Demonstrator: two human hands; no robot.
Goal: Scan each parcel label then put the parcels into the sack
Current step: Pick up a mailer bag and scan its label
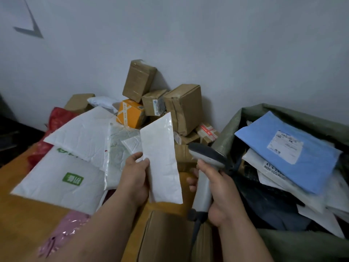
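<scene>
My left hand [137, 175] pinches a small white padded mailer [160, 159] by its left edge and holds it upright above the table; its blank side faces me, no label shows. My right hand [220, 193] grips the handle of a grey and white barcode scanner [204, 163], whose head sits just right of the mailer. At the right stands the open green sack [232, 129], filled with parcels; a blue mailer with a white label [287, 150] lies on top.
White padded mailers [79, 133], one with green print [62, 178], cover the wooden table [17, 220]. Brown cardboard boxes [183, 106] and an orange box [130, 113] are stacked against the wall. A pink bag [62, 229] and a flat carton [166, 235] lie near me.
</scene>
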